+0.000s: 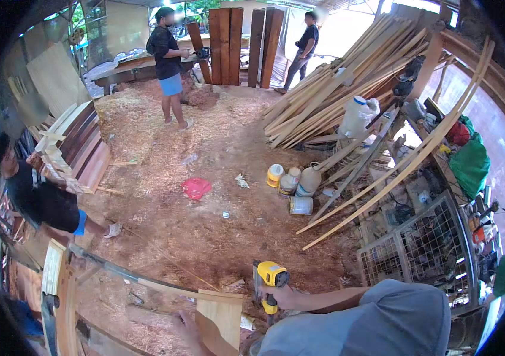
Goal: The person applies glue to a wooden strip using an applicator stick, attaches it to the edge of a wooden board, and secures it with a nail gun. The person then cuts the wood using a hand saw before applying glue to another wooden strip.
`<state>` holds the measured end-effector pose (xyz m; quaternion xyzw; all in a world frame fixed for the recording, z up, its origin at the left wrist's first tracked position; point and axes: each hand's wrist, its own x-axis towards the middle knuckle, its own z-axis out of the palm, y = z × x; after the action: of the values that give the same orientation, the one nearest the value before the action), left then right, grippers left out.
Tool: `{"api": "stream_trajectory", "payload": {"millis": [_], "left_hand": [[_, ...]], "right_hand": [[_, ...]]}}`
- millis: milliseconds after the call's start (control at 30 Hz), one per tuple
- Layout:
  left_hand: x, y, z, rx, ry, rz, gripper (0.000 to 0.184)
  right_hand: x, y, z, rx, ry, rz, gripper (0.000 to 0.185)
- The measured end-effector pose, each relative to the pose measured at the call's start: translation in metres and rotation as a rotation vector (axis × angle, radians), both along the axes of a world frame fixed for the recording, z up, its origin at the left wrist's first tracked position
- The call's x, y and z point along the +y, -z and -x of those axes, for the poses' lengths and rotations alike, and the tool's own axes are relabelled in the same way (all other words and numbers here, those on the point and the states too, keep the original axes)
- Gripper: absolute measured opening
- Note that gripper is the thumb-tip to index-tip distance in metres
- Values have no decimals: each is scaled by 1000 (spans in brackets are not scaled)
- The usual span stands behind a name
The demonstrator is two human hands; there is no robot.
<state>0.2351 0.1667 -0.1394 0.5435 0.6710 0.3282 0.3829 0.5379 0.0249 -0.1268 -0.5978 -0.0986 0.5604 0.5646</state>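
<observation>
My right hand (285,296) is wrapped around the grip of a yellow and black nail gun (272,274), held upright in front of my body. To the left, a pale wooden board (219,317) stands at the near side of a long wooden frame (145,279). Close beside that board's left side is my left hand (188,332), with its fingers extended and apart. Whether it touches the board is not clear. My grey sleeve (353,323) covers part of the lower right.
Buckets and jugs (300,184) stand ahead, beside stacked wood strips (347,77). Two long strips (407,172) lean across the right, above a metal grid (418,243). One person (44,196) is at left; two others are farther back. A red bag (196,188) lies on the sawdust-covered floor.
</observation>
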Motion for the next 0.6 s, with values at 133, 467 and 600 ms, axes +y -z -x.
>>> {"api": "stream_trajectory", "payload": {"millis": [133,467,600], "left_hand": [[0,-35,-17,71,42,52,43],[3,-53,-26,344,233,231,59],[4,-73,-30,308,309,267,61]], "right_hand": [[-14,17,12,7,99,63,12],[11,-40,31,-18,63,152,13],[22,-16,29,-32,42,99,17]]}}
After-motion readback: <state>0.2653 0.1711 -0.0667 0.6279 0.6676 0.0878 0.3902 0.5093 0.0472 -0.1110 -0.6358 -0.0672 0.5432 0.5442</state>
